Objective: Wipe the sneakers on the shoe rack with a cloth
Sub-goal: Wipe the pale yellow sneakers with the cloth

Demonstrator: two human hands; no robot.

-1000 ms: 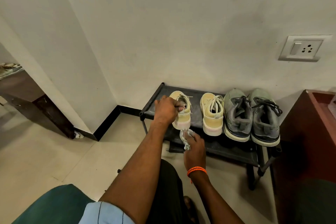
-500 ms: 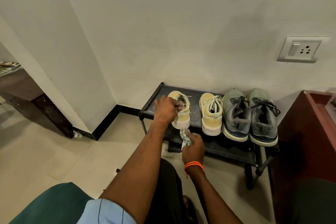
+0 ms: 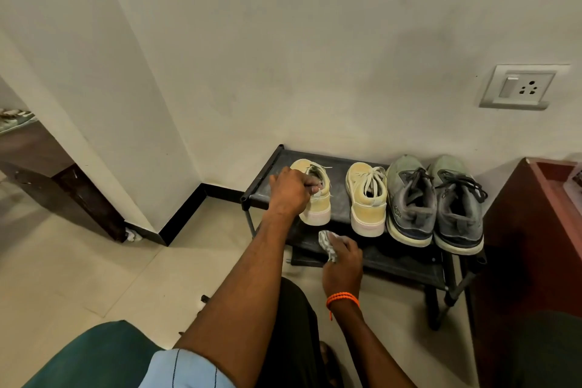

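While the left hand (image 3: pixel 289 190) grips the left yellow sneaker (image 3: pixel 313 195) by its collar on the rack (image 3: pixel 406 258), the right hand (image 3: pixel 343 258) clutches a bunched cloth (image 3: pixel 327 244) just below its heel.

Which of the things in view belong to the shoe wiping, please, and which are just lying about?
For the job:
cloth in right hand
yellow sneaker held by left hand
second yellow sneaker
grey sneakers
shoe rack

Just lying about:
wall socket
red-brown cabinet
green seat
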